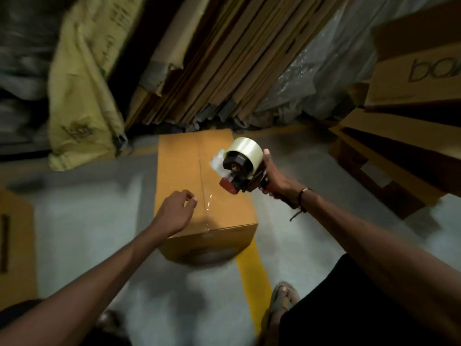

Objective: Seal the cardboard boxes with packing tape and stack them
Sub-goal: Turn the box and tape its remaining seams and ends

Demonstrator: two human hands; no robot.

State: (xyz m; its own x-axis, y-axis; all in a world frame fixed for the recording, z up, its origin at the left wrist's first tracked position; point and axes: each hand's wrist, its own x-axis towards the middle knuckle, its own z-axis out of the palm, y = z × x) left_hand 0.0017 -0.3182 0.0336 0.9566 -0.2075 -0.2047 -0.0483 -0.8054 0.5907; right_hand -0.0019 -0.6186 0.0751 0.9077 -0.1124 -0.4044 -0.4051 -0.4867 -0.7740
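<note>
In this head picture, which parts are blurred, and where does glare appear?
Head view: wide-angle bending at the edges; the yellow sack and the near side of the brown cardboard box are motion-blurred; small glints shine on the clear tape strip along its seam; the roll of clear tape on the red and black tape dispenser in the right hand stays fairly sharp.
</note>
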